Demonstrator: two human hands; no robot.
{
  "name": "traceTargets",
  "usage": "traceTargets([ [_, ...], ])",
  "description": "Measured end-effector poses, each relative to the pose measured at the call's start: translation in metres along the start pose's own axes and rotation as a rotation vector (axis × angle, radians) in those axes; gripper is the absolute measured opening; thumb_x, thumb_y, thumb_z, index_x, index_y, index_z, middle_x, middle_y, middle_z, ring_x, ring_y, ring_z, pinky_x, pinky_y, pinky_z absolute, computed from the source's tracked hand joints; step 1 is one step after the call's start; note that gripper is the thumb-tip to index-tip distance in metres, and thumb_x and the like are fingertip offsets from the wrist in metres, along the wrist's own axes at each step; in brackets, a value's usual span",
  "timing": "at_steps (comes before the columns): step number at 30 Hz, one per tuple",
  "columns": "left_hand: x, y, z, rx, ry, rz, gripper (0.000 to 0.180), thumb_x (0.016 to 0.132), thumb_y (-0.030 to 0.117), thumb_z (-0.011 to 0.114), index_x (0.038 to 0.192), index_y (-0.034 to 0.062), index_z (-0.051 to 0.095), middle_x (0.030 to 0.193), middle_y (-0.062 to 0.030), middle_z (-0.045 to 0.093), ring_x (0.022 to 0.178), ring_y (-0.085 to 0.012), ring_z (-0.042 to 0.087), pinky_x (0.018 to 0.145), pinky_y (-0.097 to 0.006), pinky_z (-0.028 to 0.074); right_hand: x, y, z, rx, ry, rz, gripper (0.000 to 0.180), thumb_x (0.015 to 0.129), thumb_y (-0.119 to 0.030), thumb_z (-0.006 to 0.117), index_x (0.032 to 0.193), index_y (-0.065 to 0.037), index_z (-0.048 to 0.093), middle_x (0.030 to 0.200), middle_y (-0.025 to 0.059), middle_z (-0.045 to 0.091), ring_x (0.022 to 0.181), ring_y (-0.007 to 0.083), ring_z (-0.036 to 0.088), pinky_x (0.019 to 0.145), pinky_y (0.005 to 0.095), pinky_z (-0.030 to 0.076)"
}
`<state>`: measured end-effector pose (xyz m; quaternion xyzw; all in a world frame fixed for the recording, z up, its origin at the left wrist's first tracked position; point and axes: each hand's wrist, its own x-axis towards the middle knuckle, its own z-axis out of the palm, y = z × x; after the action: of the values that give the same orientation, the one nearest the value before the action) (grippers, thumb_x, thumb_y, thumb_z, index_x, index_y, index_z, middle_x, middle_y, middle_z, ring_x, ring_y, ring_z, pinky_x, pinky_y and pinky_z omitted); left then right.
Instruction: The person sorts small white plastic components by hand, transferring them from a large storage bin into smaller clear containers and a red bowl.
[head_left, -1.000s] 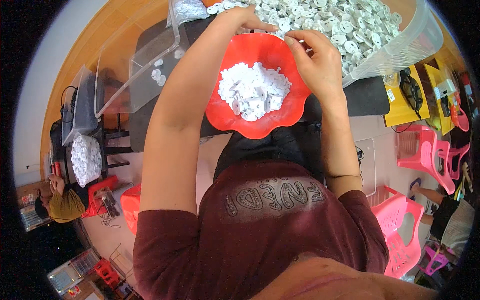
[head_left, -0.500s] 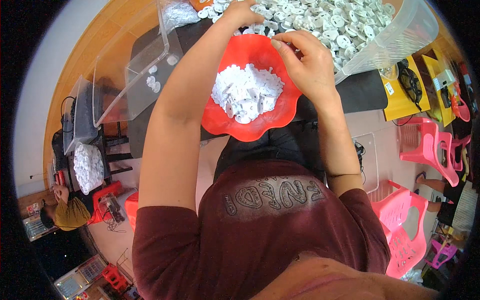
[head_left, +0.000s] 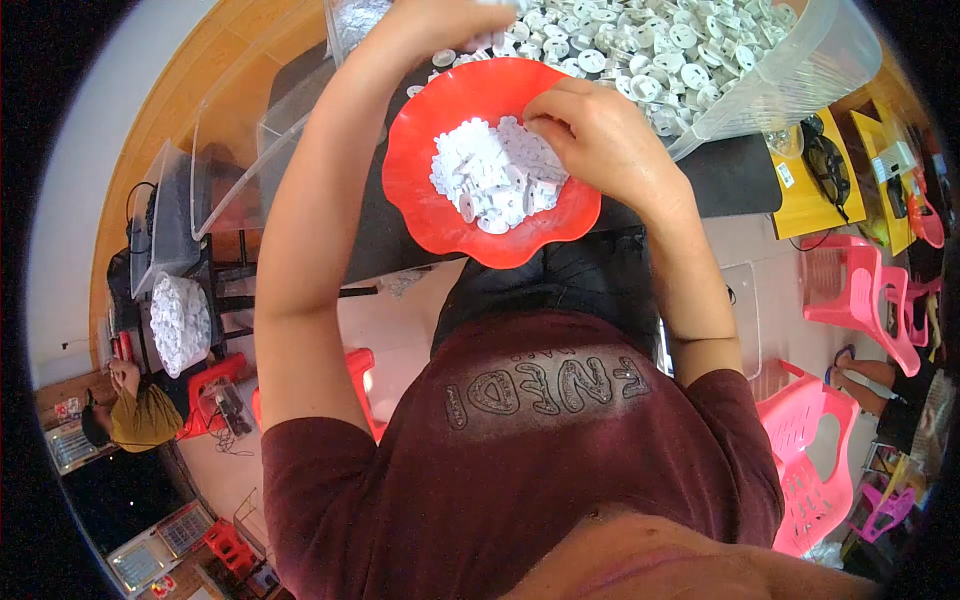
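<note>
A red bowl with a wavy rim (head_left: 420, 205) sits at the table's near edge, with a heap of small white plastic parts (head_left: 495, 175) in it. My right hand (head_left: 610, 140) reaches over the bowl's right side. Its fingers are curled together beside the heap, and what they pinch, if anything, is hidden. Beyond the bowl, at the upper edge of the view, my left hand (head_left: 445, 25) has its fingers closed, slightly blurred, with a white plastic piece at the tips. Past it spreads a big pile of round white plastic pieces (head_left: 660, 50).
A clear plastic bin (head_left: 790, 85) lies around the pile's right side. Another clear bin (head_left: 240, 185) stands left of the black table (head_left: 725, 185). Pink chairs (head_left: 810, 440) stand at the right, and a seated person (head_left: 145, 415) is at the far left.
My left hand has moved leftward and up, with a white piece at its fingertips. My right hand has come from the bowl's rim inward over the bowl, fingers curling. The bowl has shifted slightly.
</note>
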<state>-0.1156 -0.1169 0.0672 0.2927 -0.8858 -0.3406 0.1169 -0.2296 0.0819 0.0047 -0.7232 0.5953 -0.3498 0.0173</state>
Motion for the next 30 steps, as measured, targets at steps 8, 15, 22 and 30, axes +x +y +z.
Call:
traceTargets([
  [8,-0.072,-0.022,0.046,0.365,-0.087,0.381,0.039,0.074,0.017,0.070,0.112,0.0058,0.066,0.108,-0.0136,0.064,0.106,-0.0263,0.058,0.091,-0.037,0.047,0.001,-0.003,0.005,-0.030,-0.142,-0.003,0.015,0.081,-0.010,0.058,0.090,-0.003,0.067,0.088,0.0169,0.064,0.087,0.0343,0.062,0.077,0.0438,0.051],
  [15,0.017,-0.023,0.018,0.211,0.219,0.137,0.056,0.072,0.030,0.075,0.120,0.0053,0.063,0.077,-0.0133,0.067,0.053,-0.0184,0.059,0.050,-0.031,0.048,-0.001,-0.005,0.001,0.019,-0.023,0.006,0.013,0.082,-0.012,0.060,0.089,-0.003,0.067,0.084,0.0166,0.063,0.085,0.0348,0.062,0.076,0.0436,0.051],
  [22,0.068,-0.038,0.030,0.287,-0.289,-0.414,0.131,0.059,0.050,0.085,0.153,0.0115,0.003,0.111,-0.0257,0.063,0.081,-0.0301,0.066,0.063,-0.040,0.055,-0.004,0.000,0.001,0.087,0.107,-0.023,0.012,0.083,-0.013,0.062,0.089,-0.004,0.066,0.083,0.0152,0.063,0.082,0.0345,0.062,0.073,0.0433,0.051],
  [30,0.111,-0.010,0.070,0.299,-0.350,-0.310,0.136,0.051,0.042,0.091,0.153,0.0185,0.004,0.143,-0.0299,0.038,0.115,-0.0396,0.055,0.087,-0.047,0.051,-0.006,0.009,0.010,0.058,0.043,0.012,0.013,0.083,-0.015,0.062,0.089,-0.005,0.067,0.083,0.0139,0.063,0.082,0.0330,0.063,0.072,0.0430,0.052],
])
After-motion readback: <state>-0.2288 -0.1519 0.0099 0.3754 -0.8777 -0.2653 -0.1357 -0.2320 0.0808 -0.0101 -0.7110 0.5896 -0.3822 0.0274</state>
